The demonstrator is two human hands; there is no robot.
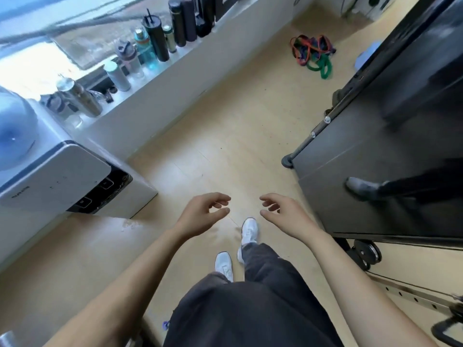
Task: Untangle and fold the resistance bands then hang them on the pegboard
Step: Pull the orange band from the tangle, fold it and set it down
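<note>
Resistance bands (313, 55) lie tangled on floor (225, 136), both hands empty.

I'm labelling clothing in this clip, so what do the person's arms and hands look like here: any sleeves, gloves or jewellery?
Both forearms are bare up to the frame edge, with no sleeves in view. The left hand and right hand wear no gloves, rings or watch that I can see.

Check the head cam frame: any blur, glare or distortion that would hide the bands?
Head view: window at upper left is blown out, with glare over the bottles; wide-angle bending curves the ledge and cabinet; edges are smeared. The bands on the floor are soft but colours read clearly. Both hands, left hand and right hand, are sharp and empty.
</note>
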